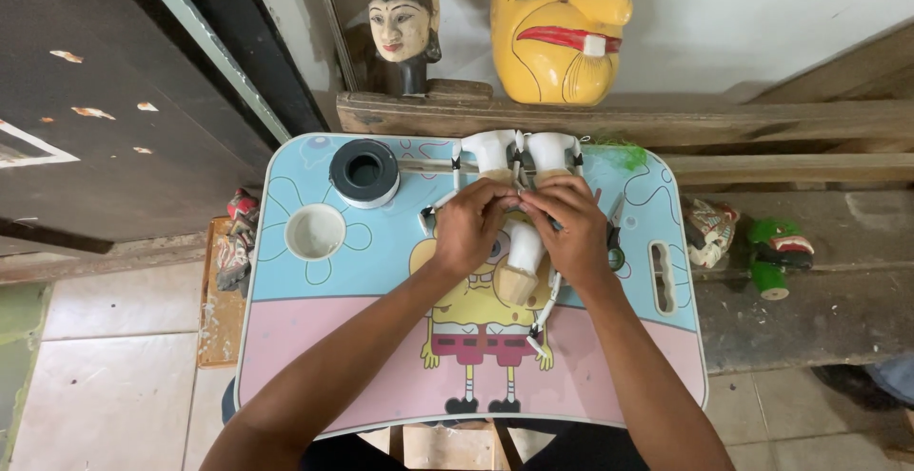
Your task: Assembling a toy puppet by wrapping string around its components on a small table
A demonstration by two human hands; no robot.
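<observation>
Crowding cartoon lap table (314, 338), masks behind

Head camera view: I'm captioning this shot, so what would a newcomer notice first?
The big yellow mask on the wooden shelf, beside a small painted head. Below, on the cartoon-printed tray table, the left hand and right hand meet over a white puppet body. A black tape roll sits at the table's far left.

White wall (743, 14), wooden ledge (666, 120), pale tiled floor (105, 395), dark door (86, 100) at left.
</observation>
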